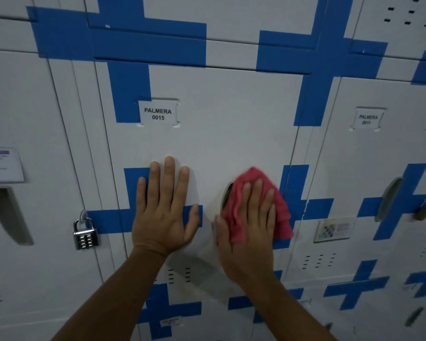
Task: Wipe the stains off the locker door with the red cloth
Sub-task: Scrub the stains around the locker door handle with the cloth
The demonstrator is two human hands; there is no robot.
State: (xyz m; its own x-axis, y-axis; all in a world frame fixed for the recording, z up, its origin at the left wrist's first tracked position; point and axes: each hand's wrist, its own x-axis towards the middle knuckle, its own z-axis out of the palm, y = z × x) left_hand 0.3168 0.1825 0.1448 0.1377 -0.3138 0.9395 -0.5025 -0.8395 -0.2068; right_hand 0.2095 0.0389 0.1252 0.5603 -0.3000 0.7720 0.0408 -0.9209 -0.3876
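Right hand (247, 222) flat, fingers together, pressing red cloth (253, 205) on locker door (219, 134); left hand (162, 210) flat left of cloth, fingers slightly apart.

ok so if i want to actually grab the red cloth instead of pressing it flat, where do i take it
Take the red cloth at its loose right edge, coming from the right. That part bunches free past the right hand, whose straight fingers pin the rest against the locker door.

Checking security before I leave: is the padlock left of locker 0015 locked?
Locked: the padlock's shackle sits closed in its body, through the hasp.
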